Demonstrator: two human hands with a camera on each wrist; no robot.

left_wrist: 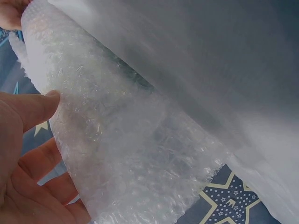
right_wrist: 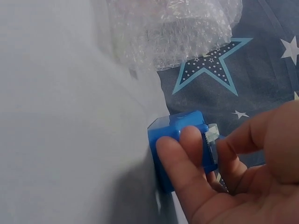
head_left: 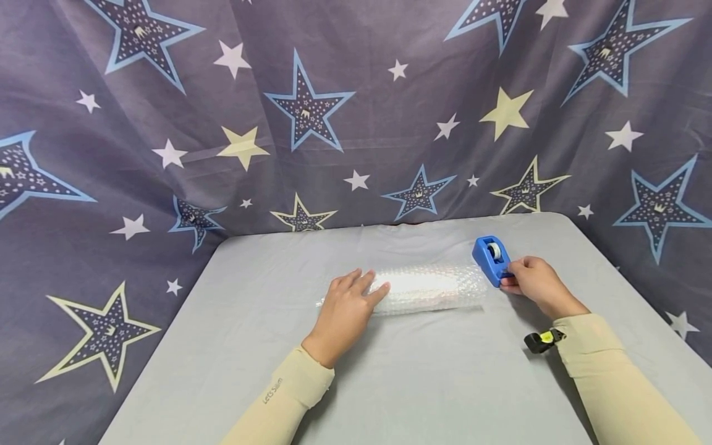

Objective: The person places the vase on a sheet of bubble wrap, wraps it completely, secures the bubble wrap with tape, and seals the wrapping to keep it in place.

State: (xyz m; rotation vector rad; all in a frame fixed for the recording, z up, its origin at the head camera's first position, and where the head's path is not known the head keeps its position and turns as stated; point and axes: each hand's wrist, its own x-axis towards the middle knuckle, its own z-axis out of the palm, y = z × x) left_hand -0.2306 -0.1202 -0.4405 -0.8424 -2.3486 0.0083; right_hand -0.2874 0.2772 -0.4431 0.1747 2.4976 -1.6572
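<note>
A cylinder-like bundle of clear bubble wrap [head_left: 428, 288] lies crosswise on the table, something white showing inside it. My left hand [head_left: 347, 309] rests on the bundle's left end, fingers spread; the left wrist view has the thumb [left_wrist: 39, 108] against the bubble wrap [left_wrist: 121, 135]. Just past the bundle's right end is a blue tape dispenser [head_left: 488, 262] with a white-cored roll. My right hand [head_left: 536, 283] grips its front end. In the right wrist view, fingertips [right_wrist: 170, 147] press the dispenser's side [right_wrist: 161, 133], and others are beside the clear tape [right_wrist: 212, 132] at the cutter.
A pale grey cloth covers the table [head_left: 434, 383]. Behind it hangs a dark star-patterned curtain [head_left: 356, 123], which meets the table's back edge close beyond the dispenser. A black strap piece with a yellow-green patch [head_left: 545, 340] sticks out at the right wrist.
</note>
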